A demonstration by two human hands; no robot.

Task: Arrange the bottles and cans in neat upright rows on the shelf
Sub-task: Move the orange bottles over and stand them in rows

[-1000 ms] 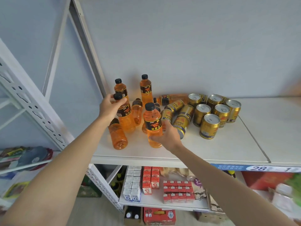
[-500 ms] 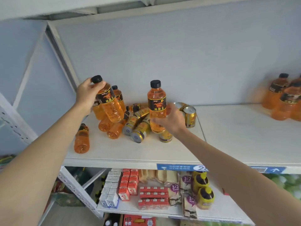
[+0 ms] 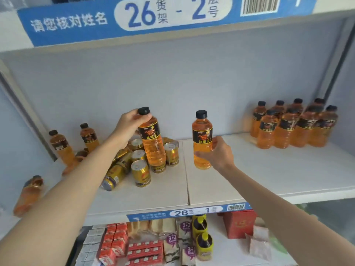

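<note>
My left hand (image 3: 128, 125) grips the neck of an orange bottle (image 3: 153, 142) with a black cap, held in the air above a heap of gold cans (image 3: 141, 173). My right hand (image 3: 217, 153) holds a second orange bottle (image 3: 202, 140) upright over the white shelf (image 3: 259, 179). At the far right of the shelf, several bottles (image 3: 292, 127) stand in upright rows. Two bottles (image 3: 61, 145) stand at the left wall, and others lie on their sides near them (image 3: 28, 194). Some cans stand, some lie down.
The shelf above carries a blue label strip (image 3: 134, 18) low overhead. A grey upright post (image 3: 28, 112) bounds the left side. Below, a lower shelf holds red cartons (image 3: 115, 244), yellow bottles (image 3: 204, 244) and a red box (image 3: 240, 225).
Both hands have lifted their bottles off the heap and carried them to the right. The view has swung right and up, bringing the standing rows at the far right into sight.
</note>
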